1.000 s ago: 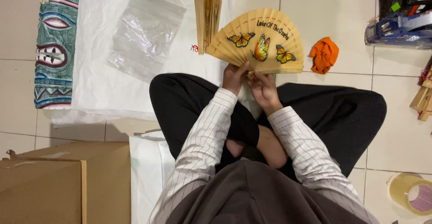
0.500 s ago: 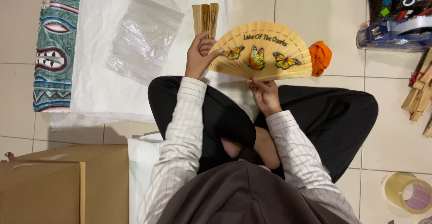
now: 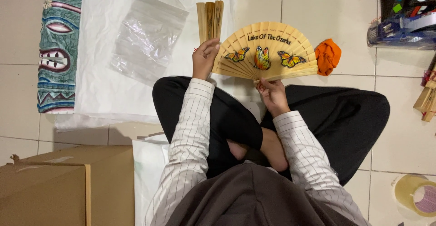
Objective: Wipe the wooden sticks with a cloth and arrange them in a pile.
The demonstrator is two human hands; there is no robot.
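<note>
An open wooden fan (image 3: pixel 268 49) painted with three butterflies is spread out over my lap. My right hand (image 3: pixel 272 94) pinches it at the pivot at the bottom. My left hand (image 3: pixel 205 58) grips the fan's left edge. Just behind my left hand, a few folded wooden fans (image 3: pixel 210 19) lie on white paper (image 3: pixel 104 89). An orange cloth pouch (image 3: pixel 328 55) sits on the tiled floor at the fan's right end.
A clear plastic zip bag (image 3: pixel 147 37) lies on the white paper. A carved painted mask (image 3: pixel 59 44) lies at the left. A cardboard box (image 3: pixel 50 189) stands at lower left, a tape roll (image 3: pixel 415 194) at lower right, and a tape dispenser (image 3: pixel 404 28) at upper right.
My left hand moved from the pivot up to the fan's left edge. The fan has shifted right and spread wider, covering part of the orange pouch.
</note>
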